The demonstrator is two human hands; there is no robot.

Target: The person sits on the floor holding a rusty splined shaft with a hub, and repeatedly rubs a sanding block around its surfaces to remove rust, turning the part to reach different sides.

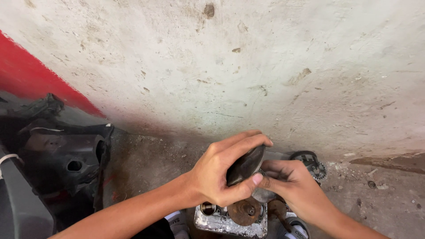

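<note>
My left hand [221, 172] grips a dark, smooth, oval stone-like object [245, 166], thumb under it and fingers curled over its top. My right hand [290, 183] sits just to the right, its fingers pinched on something small beneath the dark object that I cannot make out. Directly below both hands stands a grimy metal engine part [230, 221] with a rusty round disc [244, 211] and a small round bore [208, 208] in its top face.
A stained white wall [248, 66] with a red stripe [31, 73] fills the upper view. Black plastic panels [66, 159] lie at the left. A dark toothed sprocket part [312, 161] rests behind my right hand on the dusty concrete floor [380, 199].
</note>
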